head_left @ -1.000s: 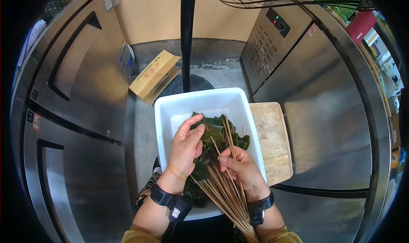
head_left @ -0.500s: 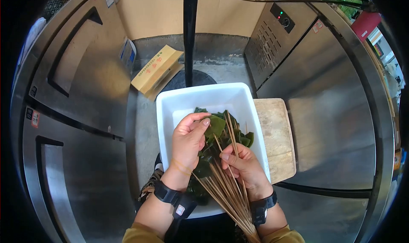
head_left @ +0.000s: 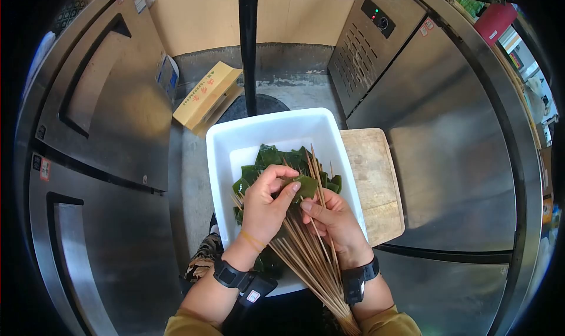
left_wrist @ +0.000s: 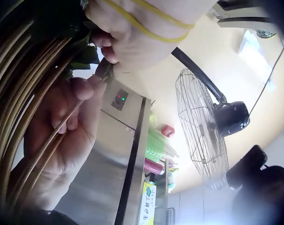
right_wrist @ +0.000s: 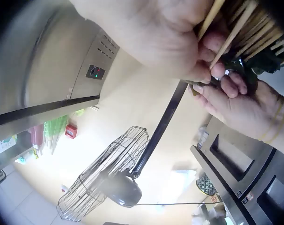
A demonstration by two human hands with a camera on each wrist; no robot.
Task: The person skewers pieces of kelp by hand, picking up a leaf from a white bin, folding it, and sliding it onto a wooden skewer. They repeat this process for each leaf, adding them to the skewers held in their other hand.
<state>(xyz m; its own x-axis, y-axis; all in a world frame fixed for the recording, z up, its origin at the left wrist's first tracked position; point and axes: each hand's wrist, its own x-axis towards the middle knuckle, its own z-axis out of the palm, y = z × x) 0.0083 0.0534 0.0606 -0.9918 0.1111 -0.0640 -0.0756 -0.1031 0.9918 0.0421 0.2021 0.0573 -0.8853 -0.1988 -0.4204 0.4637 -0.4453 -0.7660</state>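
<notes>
The tub (head_left: 219,153) is smooth white plastic with a soft gloss, and the green leaves (head_left: 268,157) in it look wet and shiny beside the dry, matt wood of the skewers (head_left: 306,256). Right of the tub the board (head_left: 372,180) is pale, worn wood with a rough face. The cabinets (head_left: 112,118) on both sides of the tub are brushed metal with a dull sheen, and the box (head_left: 206,94) behind it is matt cardboard.

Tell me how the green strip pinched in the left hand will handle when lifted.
Probably floppy: the green strip folds in the left hand. Likely slippery, as it looks glossy and wet. Seems light, since a pinch holds it beside the skewers in the right hand.
</notes>
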